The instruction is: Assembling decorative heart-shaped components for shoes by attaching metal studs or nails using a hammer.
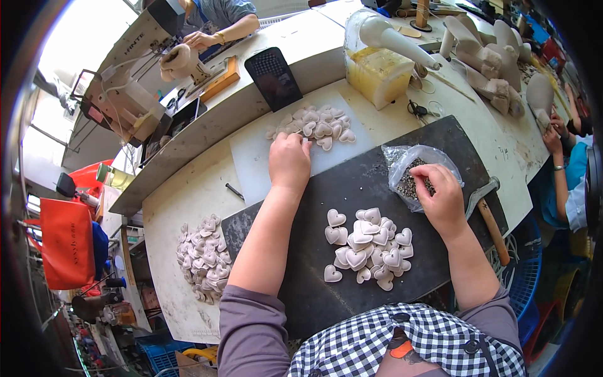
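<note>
The left hand [289, 160] lies knuckles-up at the near edge of a white board [251, 154], its fingertips reaching into a heap of pale hearts [317, 125] at the far side of that board; the fingers are curled under, and I cannot tell whether they have closed on one. The right hand [440, 195] is dipped into the mouth of a clear bag [408, 163] of small dark bits [408, 185], thumb and fingers pinched together among them, though what they have nipped is hidden. The bag sits crumpled on the far right part of a dark slab [339, 188] that fills the bench in front of the person. On the slab, between the two forearms, lies a second pile of hearts [370, 248], a few strays just beside it. A third pile [204, 257] rests off the slab to the left on the stained bench [176, 213]. A hammer [490, 217] with a wooden handle lies at the slab's right edge. Beyond the board stand a yellowish tub [377, 75], a black phone-like slab [273, 78] propped on the raised ledge, and scissors [418, 112]. An orange bag [66, 242] hangs far left. Another person's hands work at a machine [135, 63] at the top, and another's arm [559, 169] shows at the right.
</note>
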Motion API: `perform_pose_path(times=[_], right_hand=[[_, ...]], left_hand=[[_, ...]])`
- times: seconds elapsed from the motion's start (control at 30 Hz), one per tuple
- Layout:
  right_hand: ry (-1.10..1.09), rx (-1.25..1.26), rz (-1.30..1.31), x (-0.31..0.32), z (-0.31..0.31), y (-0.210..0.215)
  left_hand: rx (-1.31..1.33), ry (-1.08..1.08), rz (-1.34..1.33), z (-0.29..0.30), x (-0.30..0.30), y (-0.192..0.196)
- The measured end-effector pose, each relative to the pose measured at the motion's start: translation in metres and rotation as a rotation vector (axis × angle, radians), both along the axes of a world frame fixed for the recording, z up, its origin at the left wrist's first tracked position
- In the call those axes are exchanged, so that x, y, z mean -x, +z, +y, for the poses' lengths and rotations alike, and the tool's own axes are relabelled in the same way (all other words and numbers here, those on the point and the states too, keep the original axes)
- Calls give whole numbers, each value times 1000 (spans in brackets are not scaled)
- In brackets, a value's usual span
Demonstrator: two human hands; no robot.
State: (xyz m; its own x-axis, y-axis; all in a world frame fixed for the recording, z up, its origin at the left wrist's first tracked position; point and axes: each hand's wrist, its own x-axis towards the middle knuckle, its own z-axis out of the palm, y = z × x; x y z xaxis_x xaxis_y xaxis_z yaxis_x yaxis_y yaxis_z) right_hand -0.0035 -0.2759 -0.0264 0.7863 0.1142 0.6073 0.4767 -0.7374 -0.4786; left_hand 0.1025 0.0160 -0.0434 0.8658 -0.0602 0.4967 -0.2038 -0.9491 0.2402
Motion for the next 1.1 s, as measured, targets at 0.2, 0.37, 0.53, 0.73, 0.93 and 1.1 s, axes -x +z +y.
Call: perform_pose_path(times=[0.2, 0.37, 0.53, 0.73, 0.93, 1.1], right_hand=[[-32, -42, 24, 0, 0, 3], [127, -396, 164, 13, 13, 22], [320, -853, 547, 43, 40, 45], [282, -454, 179, 43, 46, 48], [236, -459, 173, 46, 50, 46], [222, -381, 123, 45, 48, 42]], left_hand=[[1380, -124, 640, -10, 61, 40], [1780, -340, 909, -39, 118, 60], [1809, -400, 920, -56, 144, 60], [1649, -466, 827, -68, 155, 65], [1622, -470, 775, -66, 156, 62], [1589, -476, 805, -65, 157, 65]])
